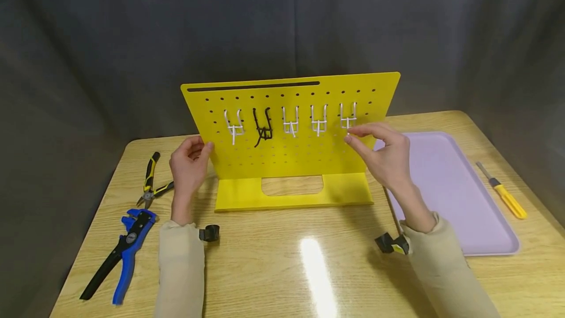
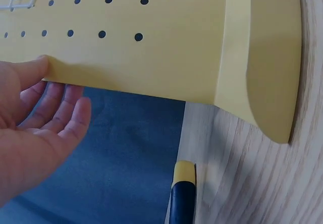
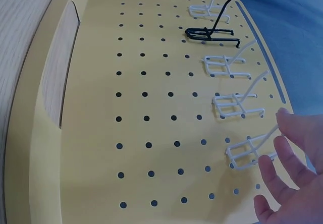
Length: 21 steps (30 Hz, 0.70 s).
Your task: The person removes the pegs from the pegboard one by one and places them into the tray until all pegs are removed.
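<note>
A yellow pegboard [image 1: 287, 158] stands upright on its base, with a row of wire hooks across it. My left hand [image 1: 189, 168] grips the board's left edge; in the left wrist view its thumb [image 2: 35, 71] lies on the front face and its fingers reach round the edge. At the right end of the row, my right hand [image 1: 390, 156] pinches the tip of a white hook [image 3: 245, 152] between thumb and forefinger. That hook lies against the board's holes. Further left hang more white hooks [image 1: 319, 122] and one black hook [image 1: 265, 133].
On the left lie yellow-and-black pliers [image 1: 149, 193] and a blue-and-black wire stripper [image 1: 128, 254]. A lilac tray [image 1: 446, 190] sits on the right, partly behind my right hand. Beyond it is a yellow-handled screwdriver [image 1: 507, 198]. A dark curtain [image 1: 282, 23] hangs behind the wooden table [image 1: 260, 269].
</note>
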Available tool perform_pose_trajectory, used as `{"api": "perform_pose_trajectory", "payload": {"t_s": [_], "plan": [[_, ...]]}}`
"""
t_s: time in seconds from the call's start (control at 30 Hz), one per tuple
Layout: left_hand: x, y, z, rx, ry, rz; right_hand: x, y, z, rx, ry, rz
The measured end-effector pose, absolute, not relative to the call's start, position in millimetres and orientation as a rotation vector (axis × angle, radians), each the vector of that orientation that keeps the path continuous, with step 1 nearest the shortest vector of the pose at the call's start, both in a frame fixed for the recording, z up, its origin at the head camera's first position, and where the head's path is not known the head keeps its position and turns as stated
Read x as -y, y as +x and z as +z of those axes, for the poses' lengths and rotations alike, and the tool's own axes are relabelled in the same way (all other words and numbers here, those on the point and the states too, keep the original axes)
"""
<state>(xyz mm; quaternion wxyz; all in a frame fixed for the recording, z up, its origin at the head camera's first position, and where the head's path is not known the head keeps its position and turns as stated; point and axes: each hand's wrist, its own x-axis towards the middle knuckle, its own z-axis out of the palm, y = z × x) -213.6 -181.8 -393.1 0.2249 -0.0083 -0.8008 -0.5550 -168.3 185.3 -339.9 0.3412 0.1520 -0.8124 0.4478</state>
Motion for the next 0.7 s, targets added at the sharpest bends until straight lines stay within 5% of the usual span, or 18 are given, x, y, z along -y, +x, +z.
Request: {"api": "perform_pose_trajectory", "payload": {"t_s": [0.7], "plan": [[178.3,-210.9,-393.9,2.133,0.203,-1.491,-187.4,-175.7,-342.1,2.049,0.477,1.071]]}}
